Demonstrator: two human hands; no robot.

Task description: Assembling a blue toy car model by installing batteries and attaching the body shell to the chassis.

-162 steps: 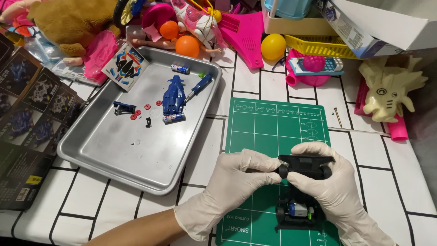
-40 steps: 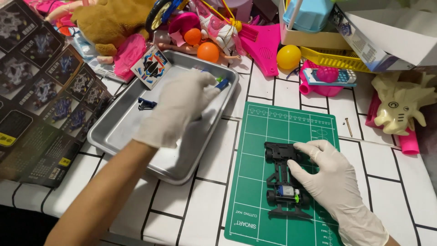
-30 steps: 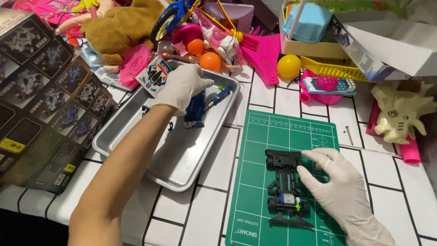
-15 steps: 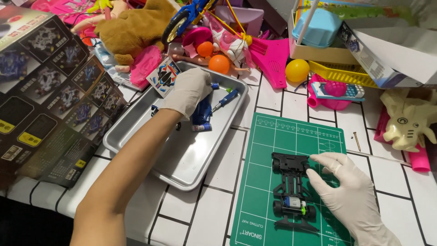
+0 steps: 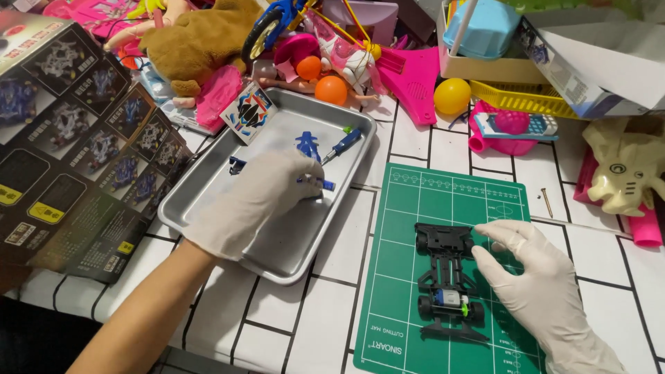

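Observation:
My left hand [image 5: 267, 197], in a white glove, reaches into the metal tray [image 5: 277, 266] and curls over a blue toy car body [image 5: 308, 145]; blue ends poke out from under the fingers. A blue-handled screwdriver [image 5: 346, 142] lies just beyond it. A black toy car chassis [image 5: 447, 277] with a small motor lies on the green cutting mat [image 5: 415, 208]. My right hand [image 5: 533, 277], also gloved, rests on the mat beside the chassis. Its fingers are spread, with thumb and fingertips against the chassis's right side.
A dark printed cardboard box [image 5: 69, 138] lies left of the tray. Toys crowd the back: a plush animal [image 5: 201, 41], orange balls [image 5: 331, 90], a yellow ball [image 5: 451, 95], a yellow basket [image 5: 526, 97]. A cream toy figure [image 5: 627, 173] sits right. A screw [image 5: 546, 202] lies on the tiles.
My left hand left the chassis, reached into the tray and closed over the blue car body. My right hand stayed beside the chassis on the mat.

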